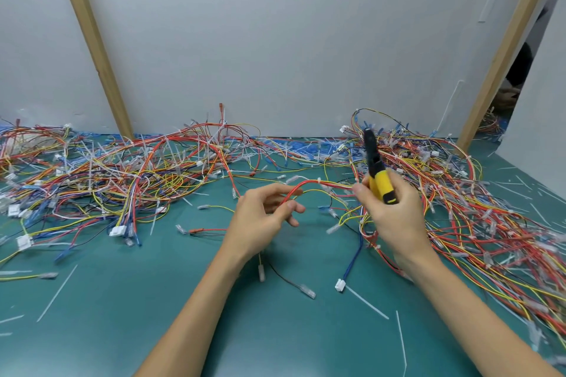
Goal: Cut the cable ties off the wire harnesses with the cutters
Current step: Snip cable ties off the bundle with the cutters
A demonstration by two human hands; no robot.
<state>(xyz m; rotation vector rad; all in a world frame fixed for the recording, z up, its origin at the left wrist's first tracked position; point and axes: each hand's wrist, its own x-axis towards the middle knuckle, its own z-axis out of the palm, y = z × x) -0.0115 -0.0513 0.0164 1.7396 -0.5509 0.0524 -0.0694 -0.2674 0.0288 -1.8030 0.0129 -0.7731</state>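
Note:
At the middle of the green mat, my left hand (266,217) pinches a red and yellow wire harness (309,184) that arches across to my right hand (393,214). A white cable tie (319,181) sits on that harness between the two hands. My right hand grips the yellow handles of the cutters (376,173); their black jaws point up and away, above the harness. The same hand's fingers also touch the harness near its right end.
A big tangle of harnesses (116,174) lies at the left and another pile (477,217) at the right. Cut white ties (367,303) and loose connectors litter the green mat (153,315). A grey wall with two wooden posts (95,49) closes the back.

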